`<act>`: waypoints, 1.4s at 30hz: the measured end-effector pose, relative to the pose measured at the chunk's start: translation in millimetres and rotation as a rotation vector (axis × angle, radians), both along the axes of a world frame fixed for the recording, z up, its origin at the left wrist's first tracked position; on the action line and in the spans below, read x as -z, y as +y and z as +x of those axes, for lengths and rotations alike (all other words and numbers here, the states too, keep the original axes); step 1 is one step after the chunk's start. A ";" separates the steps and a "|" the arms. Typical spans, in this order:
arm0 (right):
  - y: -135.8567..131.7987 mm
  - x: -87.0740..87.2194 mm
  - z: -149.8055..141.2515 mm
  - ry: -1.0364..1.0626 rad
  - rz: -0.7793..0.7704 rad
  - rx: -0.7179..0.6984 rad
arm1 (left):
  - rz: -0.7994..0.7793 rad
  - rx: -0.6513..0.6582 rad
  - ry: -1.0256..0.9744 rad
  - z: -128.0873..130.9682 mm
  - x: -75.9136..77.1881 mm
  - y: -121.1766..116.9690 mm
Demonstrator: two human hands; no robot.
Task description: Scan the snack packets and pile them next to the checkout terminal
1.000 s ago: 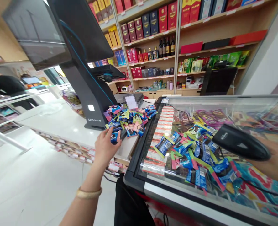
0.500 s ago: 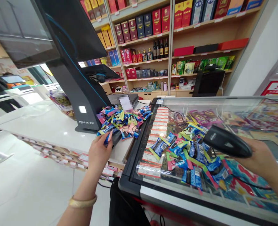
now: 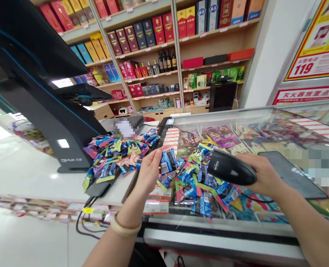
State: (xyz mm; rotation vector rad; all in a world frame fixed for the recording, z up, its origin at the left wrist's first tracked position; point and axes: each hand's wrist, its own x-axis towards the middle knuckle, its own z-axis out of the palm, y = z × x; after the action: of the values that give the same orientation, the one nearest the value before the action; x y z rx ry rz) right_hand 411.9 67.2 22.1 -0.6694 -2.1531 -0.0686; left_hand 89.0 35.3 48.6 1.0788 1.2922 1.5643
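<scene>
My left hand (image 3: 150, 168) pinches a small blue snack packet (image 3: 168, 161) by its edge, with the barcode side showing. The packet is held up over the left edge of a glass-topped case. In my right hand (image 3: 260, 174) is a black handheld barcode scanner (image 3: 231, 168), its head pointing left toward the packet, with a gap between them. Below both hands, a loose heap of blue, pink and green packets (image 3: 190, 187) lies on the glass. Another pile of similar packets (image 3: 108, 171) rests on the counter to the left of my left hand.
A black checkout terminal stand (image 3: 42, 107) rises from the white counter (image 3: 11, 178) at left. The glass-topped case (image 3: 209, 226) spans the front right, a dark tablet-like slab (image 3: 289, 174) lying on it. Shelves of boxes and bottles (image 3: 142, 70) line the back. Cables (image 3: 82, 222) hang below the counter.
My left hand has moved right from the counter pile, bringing a blue packet over toward the glass case. My right hand still holds the scanner. The camera view has turned right.
</scene>
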 end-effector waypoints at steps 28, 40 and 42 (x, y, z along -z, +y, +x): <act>9.1 -9.5 29.2 -0.085 0.012 0.239 | -0.172 0.012 0.266 30.8 7.3 32.1; 17.1 5.6 36.9 -0.148 0.037 0.293 | 0.018 -0.089 0.835 16.8 34.3 36.3; 20.4 8.8 40.6 -0.140 0.100 0.281 | 0.065 -0.093 0.894 -0.8 37.3 22.8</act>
State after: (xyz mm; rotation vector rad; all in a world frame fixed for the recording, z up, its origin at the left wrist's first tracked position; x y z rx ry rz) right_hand 452.4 87.6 13.3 -0.9274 -2.1571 -0.3810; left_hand 88.2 58.1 11.4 1.8963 1.8809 1.2039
